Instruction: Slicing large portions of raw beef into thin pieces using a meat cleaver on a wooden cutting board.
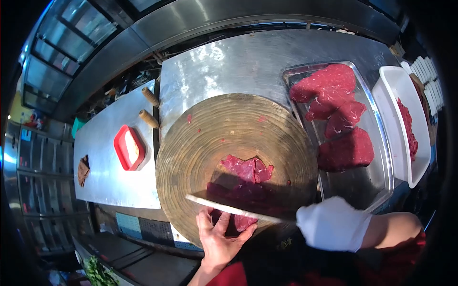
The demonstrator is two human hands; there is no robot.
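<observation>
A round wooden chopping block [200, 143] stands before me. My right hand [332, 224], in a white glove, is closed on the handle of a large knife [236, 210], whose blade reaches leftward over the block. Just below the blade, my bare left hand [219, 232] holds a piece of raw red meat [245, 222] between thumb and fingers at the block's near edge. Cut raw meat [247, 169] lies beyond the blade, partly in shadow. Whether the blade touches the meat cannot be told.
Right of the block, a metal tray [388, 175] holds several large meat pieces [347, 150]. Beyond it stands a white plastic bin [390, 125] with meat strips [408, 128]. A red container [125, 157], a brown cloth-like item [83, 171] and two wooden handles [148, 119] are at left.
</observation>
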